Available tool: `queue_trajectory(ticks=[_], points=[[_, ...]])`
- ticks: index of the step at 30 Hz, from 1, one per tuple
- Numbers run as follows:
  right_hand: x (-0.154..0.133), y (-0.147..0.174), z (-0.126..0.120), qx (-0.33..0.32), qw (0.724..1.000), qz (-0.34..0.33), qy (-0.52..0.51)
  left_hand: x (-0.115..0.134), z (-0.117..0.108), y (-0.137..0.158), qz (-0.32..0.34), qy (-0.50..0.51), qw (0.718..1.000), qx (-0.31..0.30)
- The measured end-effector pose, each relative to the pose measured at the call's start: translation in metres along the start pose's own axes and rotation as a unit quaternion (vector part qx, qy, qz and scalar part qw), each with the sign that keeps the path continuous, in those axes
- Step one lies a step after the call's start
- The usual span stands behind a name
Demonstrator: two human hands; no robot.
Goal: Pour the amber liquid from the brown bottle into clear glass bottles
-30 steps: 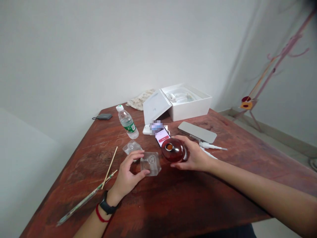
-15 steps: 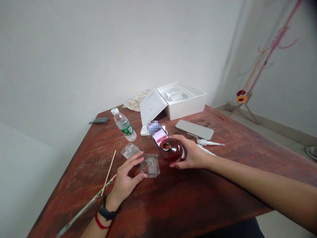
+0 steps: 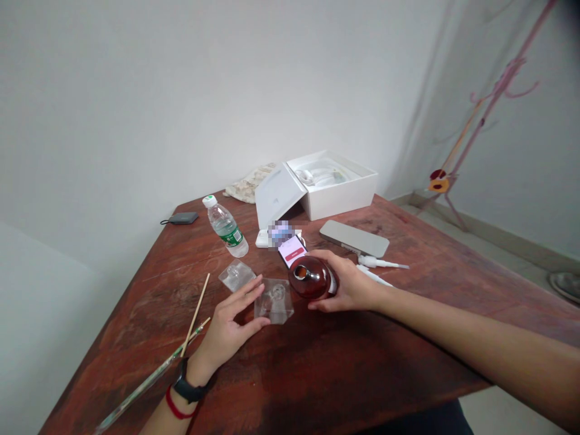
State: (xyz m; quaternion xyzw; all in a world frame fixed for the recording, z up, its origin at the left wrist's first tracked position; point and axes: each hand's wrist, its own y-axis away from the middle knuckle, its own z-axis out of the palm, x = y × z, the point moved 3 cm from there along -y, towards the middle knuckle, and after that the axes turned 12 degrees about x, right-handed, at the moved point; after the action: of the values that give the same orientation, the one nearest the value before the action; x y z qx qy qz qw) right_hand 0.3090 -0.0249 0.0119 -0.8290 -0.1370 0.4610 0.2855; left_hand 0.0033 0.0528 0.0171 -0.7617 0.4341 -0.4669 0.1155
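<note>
My right hand [image 3: 347,281] is wrapped round a brown bottle [image 3: 317,281], its uncapped neck tipped toward the left. Just left of it, my left hand [image 3: 233,320] holds a clear square plastic container [image 3: 274,308] by its side, fingers at the far edge and thumb at the near one. The bottle's mouth is close to the container's right edge. Whether any liquid is in the container I cannot tell. Beyond my left fingers lies a second clear plastic piece [image 3: 237,275]. A white pump top [image 3: 378,261] with its tube rests right of the bottle.
A phone [image 3: 292,249] lies behind the brown bottle. Farther back are a water bottle [image 3: 226,226], an open white box [image 3: 342,196], a grey flat device [image 3: 356,237] and a small dark grey case [image 3: 181,218]. Wooden chopsticks [image 3: 197,311], one pair wrapped, lie at the left.
The brown bottle's mouth has dipped slightly toward the left. The clear container has tilted a little in my left hand. Both hands keep their holds.
</note>
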Motion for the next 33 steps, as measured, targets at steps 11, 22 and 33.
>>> queue_trajectory(ticks=[11,22,33], points=[[-0.0003,-0.0006,0.0005,0.002,0.999,-0.038,0.036,-0.0015,0.0049,0.0016,-0.007,-0.018,1.000,-0.021],[-0.0026,-0.0050,-0.0039,0.067,0.989,-0.073,0.110,-0.0045,0.0089,0.0071,-0.085,-0.022,0.996,-0.008],[-0.0087,0.0001,-0.0035,0.046,0.987,-0.036,0.150,-0.0048,0.0102,0.0056,-0.094,-0.035,0.994,-0.032]])
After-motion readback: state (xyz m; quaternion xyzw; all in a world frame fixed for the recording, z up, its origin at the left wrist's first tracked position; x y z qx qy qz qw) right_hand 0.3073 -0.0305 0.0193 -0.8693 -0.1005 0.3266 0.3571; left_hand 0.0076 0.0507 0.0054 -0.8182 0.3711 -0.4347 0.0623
